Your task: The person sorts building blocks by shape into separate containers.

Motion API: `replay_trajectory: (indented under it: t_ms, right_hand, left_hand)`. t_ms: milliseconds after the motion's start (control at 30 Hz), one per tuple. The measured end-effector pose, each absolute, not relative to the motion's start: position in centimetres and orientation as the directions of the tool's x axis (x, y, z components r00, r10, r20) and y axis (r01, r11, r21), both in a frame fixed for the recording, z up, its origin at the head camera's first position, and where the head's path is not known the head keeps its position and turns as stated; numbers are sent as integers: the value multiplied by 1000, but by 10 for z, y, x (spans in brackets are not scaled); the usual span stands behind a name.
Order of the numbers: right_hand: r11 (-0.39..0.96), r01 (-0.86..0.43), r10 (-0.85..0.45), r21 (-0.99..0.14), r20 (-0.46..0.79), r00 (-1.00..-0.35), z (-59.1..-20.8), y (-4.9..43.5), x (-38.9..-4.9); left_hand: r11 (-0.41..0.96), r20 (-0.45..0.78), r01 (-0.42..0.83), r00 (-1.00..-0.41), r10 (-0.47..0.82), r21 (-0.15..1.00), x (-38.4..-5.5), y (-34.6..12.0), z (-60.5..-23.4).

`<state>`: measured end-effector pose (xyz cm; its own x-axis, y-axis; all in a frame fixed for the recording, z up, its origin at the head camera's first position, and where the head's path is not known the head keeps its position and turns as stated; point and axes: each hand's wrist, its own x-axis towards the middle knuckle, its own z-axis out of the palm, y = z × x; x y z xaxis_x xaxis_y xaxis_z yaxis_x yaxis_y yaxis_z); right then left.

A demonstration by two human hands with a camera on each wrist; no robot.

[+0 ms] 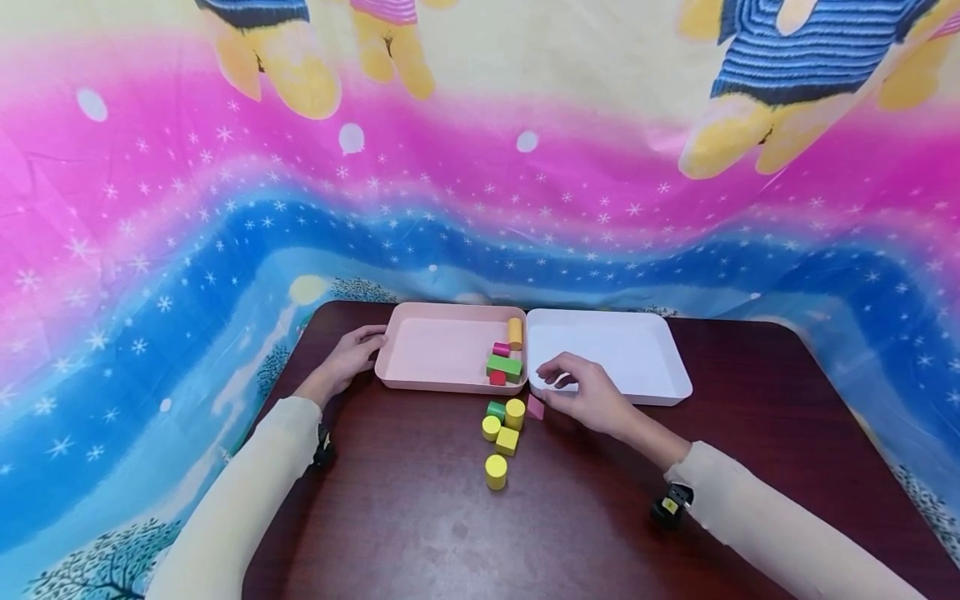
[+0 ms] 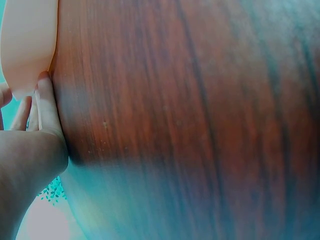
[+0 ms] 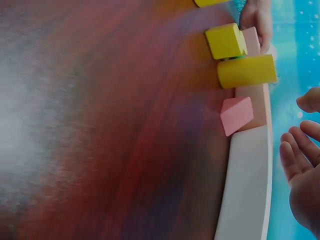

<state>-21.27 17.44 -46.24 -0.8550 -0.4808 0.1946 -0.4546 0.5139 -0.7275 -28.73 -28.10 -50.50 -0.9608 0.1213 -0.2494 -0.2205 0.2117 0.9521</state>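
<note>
My left hand (image 1: 351, 360) is at the left end of the pink tray (image 1: 427, 346), its fingertips touching the outer wall. In the left wrist view those fingers (image 2: 46, 102) lie fairly straight against the tray's end. Over the front left corner of the white tray (image 1: 637, 354) is my right hand (image 1: 588, 392), fingers loosely bent, thumb apart, nothing between them. A pink slanted block (image 1: 535, 407) stands on the table just left of it. Beside that are a tall yellow cylinder (image 1: 514, 414), a green block (image 1: 496, 410), a shorter yellow cylinder (image 1: 491, 428) and a yellow cube (image 1: 507, 442).
Inside the pink tray's right end lie an orange cylinder (image 1: 515, 333), a magenta block (image 1: 501, 349), a green block (image 1: 504, 366) and a red block (image 1: 497, 378). Another yellow cylinder (image 1: 496, 472) stands nearer on the dark wooden table (image 1: 390, 500). A patterned cloth (image 1: 465, 208) hangs behind.
</note>
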Motion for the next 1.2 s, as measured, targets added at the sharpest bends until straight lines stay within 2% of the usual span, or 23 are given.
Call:
replay_trajectory:
  t_ms: [467, 900, 1200]
  right_hand:
    - [506, -462, -507, -728, 182, -843, -473, 180, -201]
    - [526, -362, -496, -770, 68, -865, -476, 181, -191]
    - [557, -426, -535, -713, 84, -841, -484, 181, -184]
  left_hand:
    - [211, -244, -215, -962, 123, 954, -288, -282, -506]
    - [203, -245, -219, -963, 115, 954, -287, -282, -506]
    - [214, -242, -213, -963, 120, 953, -286, -282, -505]
